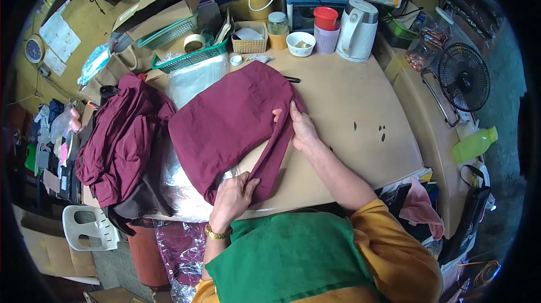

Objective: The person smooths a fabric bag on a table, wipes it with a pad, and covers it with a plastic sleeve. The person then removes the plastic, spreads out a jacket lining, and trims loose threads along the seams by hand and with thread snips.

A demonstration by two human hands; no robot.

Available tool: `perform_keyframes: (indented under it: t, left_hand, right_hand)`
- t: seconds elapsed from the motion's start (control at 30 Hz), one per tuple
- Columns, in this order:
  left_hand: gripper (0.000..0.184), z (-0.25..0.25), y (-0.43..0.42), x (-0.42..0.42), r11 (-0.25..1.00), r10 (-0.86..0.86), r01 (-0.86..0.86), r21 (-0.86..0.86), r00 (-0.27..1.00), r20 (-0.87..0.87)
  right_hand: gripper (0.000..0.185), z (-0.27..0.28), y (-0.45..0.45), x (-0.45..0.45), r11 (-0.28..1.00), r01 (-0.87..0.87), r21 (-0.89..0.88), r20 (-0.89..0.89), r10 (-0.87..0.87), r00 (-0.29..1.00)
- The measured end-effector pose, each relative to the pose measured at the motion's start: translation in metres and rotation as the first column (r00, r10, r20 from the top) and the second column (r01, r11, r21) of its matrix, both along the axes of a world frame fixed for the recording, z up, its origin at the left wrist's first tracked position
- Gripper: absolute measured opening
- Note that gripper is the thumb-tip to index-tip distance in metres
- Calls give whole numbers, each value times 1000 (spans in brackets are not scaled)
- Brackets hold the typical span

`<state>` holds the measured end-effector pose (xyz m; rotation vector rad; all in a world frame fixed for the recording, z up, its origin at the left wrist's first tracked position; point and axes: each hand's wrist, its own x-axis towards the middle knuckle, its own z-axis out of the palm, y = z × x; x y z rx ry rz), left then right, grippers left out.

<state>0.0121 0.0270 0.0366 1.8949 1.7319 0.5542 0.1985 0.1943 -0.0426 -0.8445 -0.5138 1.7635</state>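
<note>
A folded maroon garment (231,111) lies on the table in front of me, partly over clear plastic bags. My left hand (234,195) is closed on its lower edge, thumb and fingers pinching the cloth. At the garment's right side, my right hand (302,125) grips a long narrow strip of the same fabric, with fingertips showing through on the far side. Between that strip and the main body a gap shows the tabletop. To the left sits a heap of more maroon garments (127,139), with dark cloth beneath.
Clear plastic bags (194,80) lie left of centre. Along the back stand a green basket (189,62), a jar (277,29), a white bowl (300,45) and a white electric kettle (358,29). A black fan (464,77) and green bottle (475,144) are at right.
</note>
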Motion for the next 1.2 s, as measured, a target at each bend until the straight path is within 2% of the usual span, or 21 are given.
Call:
perform_keyframes:
  t: [0.07, 0.1, 0.2, 0.27, 0.37, 0.4, 0.47, 0.53, 0.6, 0.63, 0.8, 0.87, 0.9, 0.93, 1.0, 1.03, 1.07, 1.1, 1.13, 1.17, 1.2]
  left_hand:
    - [26, 2, 3, 1, 1000, 26, -26, -17, 1000, -9]
    - [28, -1, 6, 3, 997, 38, -38, 71, 999, 2]
    - [30, -3, 13, 10, 971, 48, -62, 230, 997, 64]
    - [31, -5, 18, 15, 943, 31, -65, 327, 994, 108]
    - [32, -6, 25, 18, 984, 39, -50, 171, 997, 69]
    - [32, -5, 28, 19, 995, 39, -45, 88, 997, 65]
    - [32, -12, 34, 24, 992, 22, -31, 119, 997, 73]
    - [31, -11, 39, 31, 946, -6, -32, 322, 993, 118]
    - [31, -8, 43, 36, 930, -5, -35, 365, 994, 108]
    - [31, -9, 45, 37, 922, 6, -41, 385, 996, 90]
    - [30, -4, 53, 39, 930, 36, -66, 361, 995, 89]
    - [30, 0, 55, 39, 937, 11, -54, 346, 992, 124]
    - [30, 0, 56, 38, 936, 12, -55, 347, 992, 124]
    - [30, -1, 56, 37, 939, 2, -45, 342, 992, 124]
    - [29, 1, 58, 31, 941, -9, -32, 337, 993, 118]
    - [28, 2, 59, 25, 946, -14, 2, 324, 999, 34]
    - [27, 4, 61, 21, 950, -17, 31, 310, 999, -48]
    - [26, 5, 59, 21, 946, -62, 78, 316, 996, -59]
    - [26, 1, 56, 22, 947, -64, 78, 313, 996, -56]
    - [23, -4, 51, 25, 906, -69, 85, 415, 996, -54]
    - [20, -8, 47, 28, 855, -72, 90, 511, 996, -55]
  right_hand:
    - [53, -9, 4, -3, 994, -42, 98, 44, 38, 998]
    - [53, -3, -2, -5, 994, -51, 97, 45, 47, 998]
    - [51, 8, -37, -11, 1000, -23, -9, -78, 23, 997]
    - [44, -12, -64, -10, 948, -296, 120, 58, 291, 955]
    - [39, -1, -79, -7, 985, -73, 154, 34, 69, 997]
    - [39, 2, -80, -4, 986, -74, 150, 38, 69, 997]
    - [38, 5, -76, 4, 998, -51, 28, -141, 54, 988]
    - [35, 2, -81, 7, 983, -145, 115, -154, 162, 975]
    - [35, -2, -95, 4, 902, -334, 272, 146, 304, 941]
    - [31, -1, -106, 1, 925, -319, 207, 175, 286, 942]
    - [23, 5, -111, 1, 937, -267, 226, 63, 259, 964]
    - [21, 21, -111, 3, 957, -286, 38, -2, 286, 958]
    - [21, 12, -108, 10, 957, -288, 39, -1, 288, 958]
    - [22, 4, -102, 19, 884, -467, 34, 95, 462, 882]
    - [25, 1, -107, 25, 778, -628, 15, 182, 615, 767]
    - [26, 33, -124, 23, 682, -710, 175, 709, 413, 571]
    - [27, 54, -136, 20, 520, -823, 229, 967, -25, 253]
    - [23, 57, -143, 15, 464, -682, 566, 824, -328, 461]
    - [23, 66, -139, 9, 467, -682, 562, 827, -326, 459]
    - [20, 79, -125, 3, 384, -644, 661, 700, -625, 346]
    - [18, 78, -111, 4, 358, -666, 654, 660, -701, 271]
